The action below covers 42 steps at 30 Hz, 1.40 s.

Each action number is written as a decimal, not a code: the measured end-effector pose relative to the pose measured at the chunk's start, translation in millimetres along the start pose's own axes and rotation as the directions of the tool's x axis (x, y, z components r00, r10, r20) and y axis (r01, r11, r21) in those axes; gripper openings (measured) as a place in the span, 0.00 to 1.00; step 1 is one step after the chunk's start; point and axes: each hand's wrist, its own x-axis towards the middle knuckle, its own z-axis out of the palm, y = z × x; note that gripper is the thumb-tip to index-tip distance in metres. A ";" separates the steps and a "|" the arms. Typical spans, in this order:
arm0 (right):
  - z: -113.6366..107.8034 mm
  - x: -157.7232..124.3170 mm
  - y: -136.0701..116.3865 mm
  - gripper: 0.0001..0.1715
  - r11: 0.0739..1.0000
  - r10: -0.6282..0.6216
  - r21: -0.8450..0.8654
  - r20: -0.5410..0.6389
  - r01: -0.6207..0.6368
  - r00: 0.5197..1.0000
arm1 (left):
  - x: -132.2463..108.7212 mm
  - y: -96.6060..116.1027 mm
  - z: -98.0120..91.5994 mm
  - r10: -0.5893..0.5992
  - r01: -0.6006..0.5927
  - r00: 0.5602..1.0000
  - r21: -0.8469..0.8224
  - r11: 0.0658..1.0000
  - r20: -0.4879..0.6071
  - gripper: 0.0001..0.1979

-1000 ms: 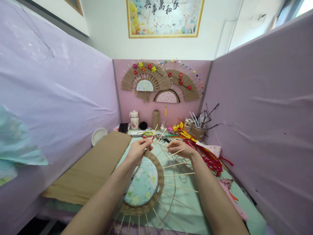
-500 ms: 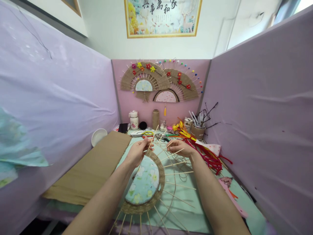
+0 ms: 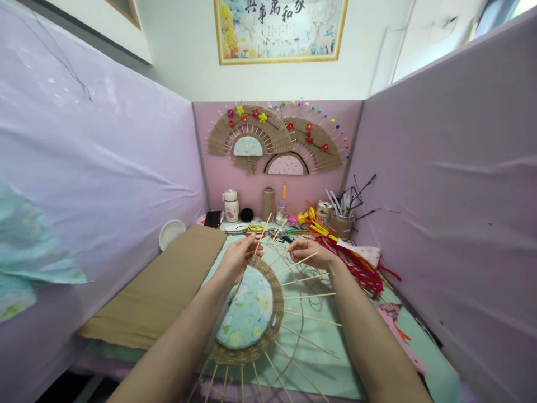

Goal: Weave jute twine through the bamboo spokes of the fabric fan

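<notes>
A half-round fan frame [image 3: 250,310] lies on the green table, with a flowered blue cloth centre, a woven jute band [image 3: 274,291] round it and thin wooden sticks [image 3: 308,295] fanning outward. My left hand [image 3: 238,258] is closed in a pinch at the far end of the band, on a stick or the jute cord; which one is unclear. My right hand [image 3: 309,252] is closed too, fingers pinched on the thin jute cord [image 3: 312,277] near the stick tips. Loose cord lies coiled between the sticks under my right wrist.
A brown cardboard sheet [image 3: 163,285] lies at the left, a white dish [image 3: 172,232] behind it. Red and yellow strips [image 3: 356,263], a pot of twigs [image 3: 342,224], jars, a jute spool [image 3: 268,202] and scissors crowd the back. Two finished fans [image 3: 277,140] hang on the pink wall. Purple partitions close both sides.
Both hands stay at the far end of the fan with only small finger shifts. The view has shifted slightly.
</notes>
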 end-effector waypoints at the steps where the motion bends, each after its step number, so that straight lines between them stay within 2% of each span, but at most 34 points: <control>1: 0.1 0.0 -0.1 0.14 1.000 0.000 0.000 -0.001 0.000 1.000 | 0.0 -0.3 -0.2 0.000 0.000 1.000 0.002 1.000 -0.002 0.18; 18: 5.1 -0.3 -1.7 0.13 0.999 0.000 -0.039 -0.008 0.000 1.000 | -3.1 -0.4 0.4 -0.018 0.019 0.999 -0.018 1.000 0.046 0.15; 25: 6.8 4.3 0.0 0.14 0.998 -0.052 -0.043 -0.098 0.048 0.994 | -1.7 -1.5 -1.0 -0.041 0.043 0.998 -0.035 0.998 0.044 0.13; 28: 7.6 8.0 -2.9 0.14 0.992 -0.129 -0.029 -0.189 0.126 0.973 | -1.3 -1.4 -0.9 -0.057 0.059 0.998 -0.050 0.997 0.037 0.10; 33: 9.8 15.9 -18.7 0.15 0.959 -0.276 -0.026 -0.307 0.282 0.911 | -0.5 -1.4 -0.4 -0.082 0.084 0.996 -0.072 0.994 0.039 0.05; 38: 12.5 31.5 -33.8 0.14 0.928 -0.360 -0.034 -0.340 0.371 0.869 | 3.4 -3.2 -4.4 -0.112 0.119 0.990 -0.083 0.989 0.089 0.05; 42: 14.5 44.1 -37.7 0.16 0.932 -0.351 -0.032 -0.338 0.362 0.873 | 4.5 -3.6 -8.6 -0.145 0.157 0.981 -0.091 0.983 0.127 0.06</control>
